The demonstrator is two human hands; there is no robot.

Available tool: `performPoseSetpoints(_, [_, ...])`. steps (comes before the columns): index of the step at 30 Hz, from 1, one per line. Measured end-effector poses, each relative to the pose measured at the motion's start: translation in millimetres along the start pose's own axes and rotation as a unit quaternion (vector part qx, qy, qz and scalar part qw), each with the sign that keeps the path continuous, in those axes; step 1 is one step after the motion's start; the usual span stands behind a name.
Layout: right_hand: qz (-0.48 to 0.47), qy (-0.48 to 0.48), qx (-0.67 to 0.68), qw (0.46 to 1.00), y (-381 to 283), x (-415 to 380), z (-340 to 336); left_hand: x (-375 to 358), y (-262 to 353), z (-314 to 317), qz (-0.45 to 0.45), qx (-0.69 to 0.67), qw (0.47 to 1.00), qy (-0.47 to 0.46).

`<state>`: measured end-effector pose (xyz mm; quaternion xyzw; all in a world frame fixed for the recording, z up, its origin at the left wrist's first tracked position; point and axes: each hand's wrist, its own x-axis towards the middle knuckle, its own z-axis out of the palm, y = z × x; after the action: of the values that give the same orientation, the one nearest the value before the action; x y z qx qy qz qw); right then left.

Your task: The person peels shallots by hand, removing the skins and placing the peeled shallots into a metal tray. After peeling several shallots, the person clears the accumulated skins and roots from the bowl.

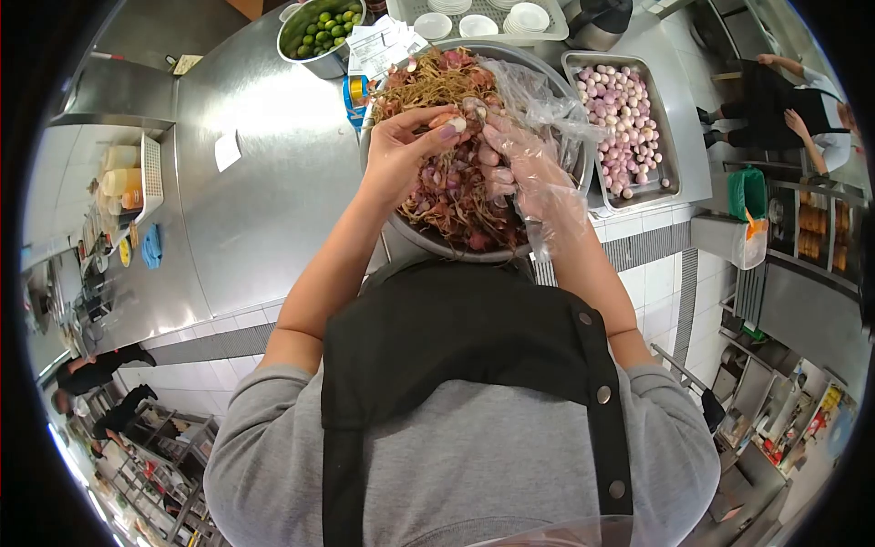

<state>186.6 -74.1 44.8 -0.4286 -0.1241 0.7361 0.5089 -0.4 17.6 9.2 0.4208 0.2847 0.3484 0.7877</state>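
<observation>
My bare left hand (399, 153) pinches a small shallot (453, 125) between thumb and forefinger, over a large metal basin (421, 239). Close beside it is my right hand (524, 162) in a loose clear plastic glove, its fingers curled and closed near the shallot. Whatever sits in the right fingers is too small to make out. Below both hands, the basin is heaped with unpeeled shallots (437, 193), dry skins and stringy roots (428, 84). A crumpled clear plastic bag (538, 91) lies over the basin's right side.
Peeled shallots (624, 128) fill part of a steel tray (670, 169) on the right. Behind the basin stand a pot of limes (324, 32), papers (381, 46) and a rack of white dishes (478, 25). The steel counter (273, 182) extends left. Other people (811, 114) are farther off.
</observation>
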Motion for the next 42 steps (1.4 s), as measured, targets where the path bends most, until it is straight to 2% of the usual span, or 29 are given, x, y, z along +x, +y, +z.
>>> performPoseSetpoints(4, [-0.048, 0.040, -0.073, 0.995, -2.0, -6.9, 11.6, -0.6, 8.7, 1.8, 0.001, -0.013, 1.000, 0.006])
performPoseSetpoints(6, [-0.160, 0.108, -0.195, 0.962, -0.1, -5.7, 12.3, -2.3, 9.9, 0.8, -0.001, -0.009, 1.000, 0.006])
performPoseSetpoints(7, [-0.135, 0.117, -0.216, 0.960, -2.1, -8.0, 8.7, -2.9, 10.5, 1.8, -0.006, -0.005, 1.000, 0.008])
performPoseSetpoints(9, [-0.123, 0.089, -0.270, 0.951, -9.9, -14.2, 5.2, -0.8, 10.8, 2.8, -0.011, -0.001, 1.000, 0.013])
performPoseSetpoints(11, [-0.106, 0.063, -0.319, 0.940, -7.4, -17.1, 3.5, -1.2, 6.2, 5.1, 0.043, 0.113, 0.993, -0.005])
performPoseSetpoints(13, [-0.153, 0.015, -0.386, 0.910, -2.2, -16.1, 1.0, -2.4, 5.9, 10.5, 0.046, 0.109, 0.993, 0.004])
performPoseSetpoints(16, [-0.106, 0.045, -0.344, 0.932, -0.1, -19.7, 12.5, -0.3, 7.0, 10.5, 0.046, 0.128, 0.991, 0.021])
performPoseSetpoints(20, [-0.157, 0.015, -0.357, 0.921, 6.8, -6.1, 2.4, 3.1, -0.1, 5.7, 0.036, 0.101, 0.993, 0.043])
performPoseSetpoints(23, [-0.112, 0.072, -0.395, 0.909, 7.8, -11.6, 9.1, 1.3, -1.7, 7.8, 0.011, 0.084, 0.994, 0.069])
performPoseSetpoints(26, [-0.148, 0.100, -0.386, 0.905, 8.5, -9.7, 15.6, -0.2, -5.3, 12.3, 0.002, 0.092, 0.992, 0.091])
performPoseSetpoints(28, [-0.107, 0.084, -0.327, 0.935, 9.8, -3.9, 10.1, 0.0, -10.8, 11.0, 0.008, 0.105, 0.989, 0.100])
performPoseSetpoints(29, [-0.107, 0.083, -0.331, 0.934, 8.3, -4.3, 9.9, 0.7, -14.0, 9.3, 0.016, 0.081, 0.992, 0.092])
performPoseSetpoints(31, [-0.033, 0.067, -0.120, 0.990, 4.9, -5.6, 11.4, 2.9, -12.3, 6.8, 0.030, 0.055, 0.994, 0.085])
performPoseSetpoints(32, [-0.034, 0.064, -0.124, 0.990, 3.3, -5.0, 11.0, 2.5, -8.3, 5.6, 0.012, 0.007, 0.998, 0.060])
performPoseSetpoints(34, [-0.019, 0.052, -0.025, 0.998, 1.0, -2.3, 9.5, 2.9, -1.8, 1.6, 0.000, -0.038, 0.999, 0.036])
performPoseSetpoints(36, [-0.030, 0.055, -0.044, 0.997, 0.8, 0.2, 8.0, 4.4, 0.6, -2.2, 0.007, -0.076, 0.997, -0.020])
performPoseSetpoints(38, [-0.065, 0.111, -0.081, 0.988, 1.8, 1.5, 6.1, 4.1, 2.9, -5.1, -0.004, -0.068, 0.998, -0.017])
performPoseSetpoints(42, [-0.062, 0.157, -0.176, 0.970, -4.0, -8.7, 13.1, -3.0, 7.2, 0.9, -0.001, -0.013, 1.000, 0.021])
